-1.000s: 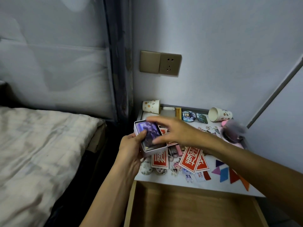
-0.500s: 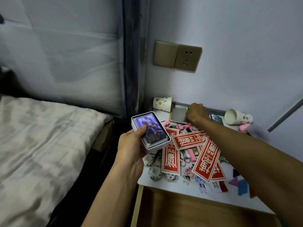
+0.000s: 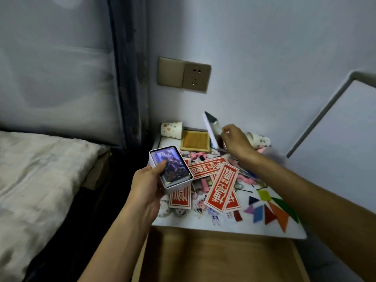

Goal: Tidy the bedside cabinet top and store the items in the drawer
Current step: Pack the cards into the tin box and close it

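Only the person's two arms were in view, bare along their whole visible length: the left forearm [image 3: 114, 241] ended in the left hand [image 3: 149, 186] at lower centre, the right forearm [image 3: 305, 198] in the right hand [image 3: 237, 142] at centre right.

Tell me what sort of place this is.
Probably a bedroom: a bed on the left, a cluttered cabinet beside it with its drawer open, and a socket on the wall above.
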### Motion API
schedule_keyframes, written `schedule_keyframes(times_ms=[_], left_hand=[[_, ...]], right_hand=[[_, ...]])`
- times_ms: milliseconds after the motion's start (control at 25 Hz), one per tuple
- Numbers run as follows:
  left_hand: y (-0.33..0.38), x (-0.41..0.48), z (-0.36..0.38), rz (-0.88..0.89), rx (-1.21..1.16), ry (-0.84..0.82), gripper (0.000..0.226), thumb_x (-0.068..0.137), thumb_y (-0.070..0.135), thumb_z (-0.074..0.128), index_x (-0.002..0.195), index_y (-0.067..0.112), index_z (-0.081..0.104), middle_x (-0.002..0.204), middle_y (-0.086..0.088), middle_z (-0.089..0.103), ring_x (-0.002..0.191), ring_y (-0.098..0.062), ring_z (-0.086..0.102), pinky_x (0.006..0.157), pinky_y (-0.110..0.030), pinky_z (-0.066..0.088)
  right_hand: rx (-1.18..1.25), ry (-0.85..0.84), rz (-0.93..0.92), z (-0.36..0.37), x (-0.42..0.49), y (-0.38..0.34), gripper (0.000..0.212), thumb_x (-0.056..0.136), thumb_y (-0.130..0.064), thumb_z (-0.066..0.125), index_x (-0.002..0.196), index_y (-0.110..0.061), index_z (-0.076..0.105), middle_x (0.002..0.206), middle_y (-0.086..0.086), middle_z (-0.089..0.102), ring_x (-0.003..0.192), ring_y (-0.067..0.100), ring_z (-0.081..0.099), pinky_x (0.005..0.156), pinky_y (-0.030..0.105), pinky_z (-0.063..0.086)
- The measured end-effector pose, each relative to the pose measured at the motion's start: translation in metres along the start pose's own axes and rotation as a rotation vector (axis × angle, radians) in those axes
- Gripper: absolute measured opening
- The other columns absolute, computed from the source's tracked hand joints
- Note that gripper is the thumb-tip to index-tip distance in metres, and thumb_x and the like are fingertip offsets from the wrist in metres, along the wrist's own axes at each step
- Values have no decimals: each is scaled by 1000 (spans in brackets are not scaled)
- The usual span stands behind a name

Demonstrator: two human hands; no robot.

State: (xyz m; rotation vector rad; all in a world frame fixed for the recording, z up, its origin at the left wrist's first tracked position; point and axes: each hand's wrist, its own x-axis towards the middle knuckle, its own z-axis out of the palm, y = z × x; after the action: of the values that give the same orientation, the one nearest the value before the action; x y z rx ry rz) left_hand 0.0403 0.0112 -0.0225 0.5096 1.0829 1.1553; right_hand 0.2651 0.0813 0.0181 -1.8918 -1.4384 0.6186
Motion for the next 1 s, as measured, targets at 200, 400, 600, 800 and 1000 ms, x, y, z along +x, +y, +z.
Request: schedule_keyframes(times_ms=[200, 400, 600, 800, 1000], left_hand=[[-44, -31, 19, -57, 96, -84, 20, 92, 11, 62, 107, -2, 66, 90, -15, 76, 82, -30, 74, 76, -50, 60], [-82, -47, 21, -127, 138, -111, 26, 91, 10, 63, 114, -3, 65, 100, -17, 75, 90, -34, 72, 89, -54, 55], [-90, -39, 23, -119, 183, -120, 28, 93, 12, 62, 116, -4, 65, 105, -17, 73, 97, -34, 71, 91, -52, 54], [-94, -34, 25, -86, 190, -152, 29, 93, 14, 62, 116, -4, 64, 106, -17, 73, 98, -32, 71, 89, -48, 56], [-102, -36, 32, -89, 174, -151, 29, 93, 13, 63, 115, -5, 62, 104, -17, 74, 97, -32, 71, 91, -51, 55]], right_hand=[[1128, -333, 508, -28, -122, 44, 21, 99, -12, 47, 106, 5, 59, 62, 8, 62, 49, 10, 54, 40, 21, 45], [1416, -367, 520, -38, -160, 68, 28, 99, -6, 43, 123, 6, 53, 108, 26, 68, 93, 33, 71, 77, 43, 60], [1711, -587, 439, -44, -158, 79, 54, 104, -42, 31, 141, -5, 45, 139, 29, 49, 127, 48, 48, 101, 63, 42], [1722, -601, 465, -46, -154, 79, 53, 103, -37, 36, 144, -4, 41, 146, 27, 42, 136, 46, 38, 109, 57, 35], [1578, -452, 391, -47, -154, 80, 55, 91, -39, 58, 138, -11, 52, 139, 18, 53, 132, 32, 46, 104, 44, 44]])
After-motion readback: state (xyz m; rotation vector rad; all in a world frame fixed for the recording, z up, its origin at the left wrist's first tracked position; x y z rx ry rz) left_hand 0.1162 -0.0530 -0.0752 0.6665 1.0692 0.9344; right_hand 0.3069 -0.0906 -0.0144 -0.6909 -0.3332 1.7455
